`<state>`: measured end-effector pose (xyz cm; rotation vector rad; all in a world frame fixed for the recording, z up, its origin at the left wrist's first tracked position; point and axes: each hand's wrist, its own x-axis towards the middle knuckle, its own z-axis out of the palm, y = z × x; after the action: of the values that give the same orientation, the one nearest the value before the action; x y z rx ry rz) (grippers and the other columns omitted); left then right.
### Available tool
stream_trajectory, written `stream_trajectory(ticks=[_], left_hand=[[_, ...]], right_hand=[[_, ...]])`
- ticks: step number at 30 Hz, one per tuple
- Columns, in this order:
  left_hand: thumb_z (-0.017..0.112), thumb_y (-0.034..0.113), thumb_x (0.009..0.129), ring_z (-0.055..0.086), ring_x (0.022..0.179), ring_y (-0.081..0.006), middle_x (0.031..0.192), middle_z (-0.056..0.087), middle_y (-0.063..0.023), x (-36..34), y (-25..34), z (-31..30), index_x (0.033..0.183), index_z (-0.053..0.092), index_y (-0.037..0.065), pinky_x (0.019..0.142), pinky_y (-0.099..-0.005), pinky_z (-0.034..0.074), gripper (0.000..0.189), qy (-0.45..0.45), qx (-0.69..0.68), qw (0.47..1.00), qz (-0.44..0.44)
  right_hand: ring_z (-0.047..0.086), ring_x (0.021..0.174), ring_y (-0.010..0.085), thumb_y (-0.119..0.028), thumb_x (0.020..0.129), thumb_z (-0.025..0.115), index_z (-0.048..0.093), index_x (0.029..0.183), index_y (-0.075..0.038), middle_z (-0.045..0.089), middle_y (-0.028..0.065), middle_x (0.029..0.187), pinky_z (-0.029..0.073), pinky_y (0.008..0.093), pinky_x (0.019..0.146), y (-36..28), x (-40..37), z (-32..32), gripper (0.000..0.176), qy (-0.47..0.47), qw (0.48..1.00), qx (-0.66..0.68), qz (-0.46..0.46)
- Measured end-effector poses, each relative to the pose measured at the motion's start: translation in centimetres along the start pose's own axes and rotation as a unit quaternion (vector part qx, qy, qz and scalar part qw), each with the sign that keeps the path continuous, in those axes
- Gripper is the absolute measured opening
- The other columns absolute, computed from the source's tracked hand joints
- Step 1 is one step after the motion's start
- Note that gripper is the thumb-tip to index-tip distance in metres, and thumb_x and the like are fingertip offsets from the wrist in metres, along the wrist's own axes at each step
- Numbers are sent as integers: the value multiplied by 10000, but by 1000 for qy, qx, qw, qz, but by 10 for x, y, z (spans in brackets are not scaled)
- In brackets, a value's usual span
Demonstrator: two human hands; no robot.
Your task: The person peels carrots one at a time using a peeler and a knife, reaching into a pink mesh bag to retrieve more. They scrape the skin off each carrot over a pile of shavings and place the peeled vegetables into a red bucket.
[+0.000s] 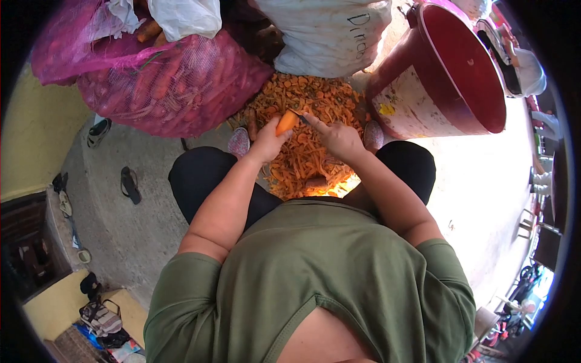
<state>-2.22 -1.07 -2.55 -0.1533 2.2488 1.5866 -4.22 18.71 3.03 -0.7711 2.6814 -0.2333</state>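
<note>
My left hand (pixel 268 143) is wrapped round an orange peeled carrot (pixel 287 123), held above a heap of carrot peelings and cut pieces (pixel 305 154) on the ground between my feet. In my right hand (pixel 340 140) is a knife (pixel 301 117) with a dark blade, its index finger stretched along it. The blade lies against the upper right end of the carrot. Most of the knife's handle is hidden inside my right hand.
A pink mesh sack of carrots (pixel 175 85) stands at the upper left, a white sack (pixel 333 36) at the top middle. To the right is a large red bucket (pixel 417 78). A black sandal (pixel 129 185) lies on the concrete floor (pixel 103 175) at the left.
</note>
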Motion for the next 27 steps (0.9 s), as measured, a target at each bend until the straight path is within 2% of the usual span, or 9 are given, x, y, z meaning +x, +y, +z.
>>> stream_trajectory(ticks=[2, 6, 9, 11, 15, 18, 21, 25, 27], left_hand=[[504, 163, 851, 499, 664, -129, 789, 512, -53, -4, 10, -7, 1131, 423, 41, 598, -240, 413, 316, -70, -172, 981, -61], [497, 163, 861, 433, 621, -64, 730, 464, -10, -7, 11, -11, 1108, 416, 70, 553, -199, 385, 277, -140, -267, 953, -36], [509, 169, 856, 444, 627, -77, 743, 469, -9, -11, 17, -16, 1152, 398, 75, 560, -208, 399, 330, -250, -316, 915, -19], [516, 170, 851, 453, 634, -82, 753, 474, -13, -10, 15, -16, 1177, 386, 79, 572, -217, 424, 363, -275, -310, 910, -24], [525, 168, 842, 470, 647, -89, 784, 480, -28, -14, 23, -11, 1214, 348, 96, 609, -245, 466, 418, -197, -286, 938, -24], [516, 183, 847, 493, 670, -101, 795, 481, -37, -15, 26, -10, 1219, 336, 105, 610, -263, 479, 421, -177, -319, 930, -35], [473, 231, 870, 515, 688, -132, 814, 489, -47, -10, 22, -13, 1189, 350, 116, 620, -288, 488, 361, -171, -395, 901, -57], [416, 291, 891, 537, 702, -162, 831, 514, -71, -7, 19, -6, 1144, 399, 85, 631, -321, 488, 326, -103, -470, 867, -130], [402, 301, 896, 544, 710, -167, 856, 528, -81, -5, 13, 0, 1117, 429, 68, 639, -324, 488, 322, -86, -479, 861, -152]], right_hand=[[570, 695, 261, -82, 736, 456, 253, 1314, -298, 578, 94, 735, 469, 371, 575, 9, 1, 6, 650, 39, 999, 5, -23], [569, 693, 263, -75, 741, 453, 262, 1313, -288, 576, 101, 730, 469, 373, 573, 21, 4, 21, 640, 118, 990, 11, -79], [569, 704, 269, -77, 749, 449, 256, 1315, -287, 574, 114, 737, 470, 379, 606, 38, 8, 52, 634, 33, 994, -95, -49], [575, 723, 278, -101, 759, 457, 274, 1308, -275, 581, 131, 759, 469, 383, 631, 34, 14, 53, 604, 37, 999, -29, 10], [588, 663, 301, -162, 730, 541, 386, 1227, -181, 602, 145, 729, 476, 390, 606, 33, 17, 33, 521, 48, 985, 40, 159], [589, 628, 294, -189, 720, 580, 484, 1119, -133, 595, 153, 714, 470, 382, 584, 62, 19, 29, 414, 166, 954, 86, 232], [577, 576, 210, -175, 718, 599, 530, 1033, -81, 580, 112, 660, 453, 322, 548, 75, 20, 10, 336, 294, 898, 222, 239], [453, 568, 74, -75, 698, 631, 532, 962, -3, 527, -9, 701, 391, 223, 515, 46, 24, 0, 291, 312, 813, 451, 195], [448, 571, 78, -45, 697, 607, 532, 914, 1, 514, -13, 701, 387, 223, 514, 14, 18, 7, 234, 303, 821, 464, 140]])
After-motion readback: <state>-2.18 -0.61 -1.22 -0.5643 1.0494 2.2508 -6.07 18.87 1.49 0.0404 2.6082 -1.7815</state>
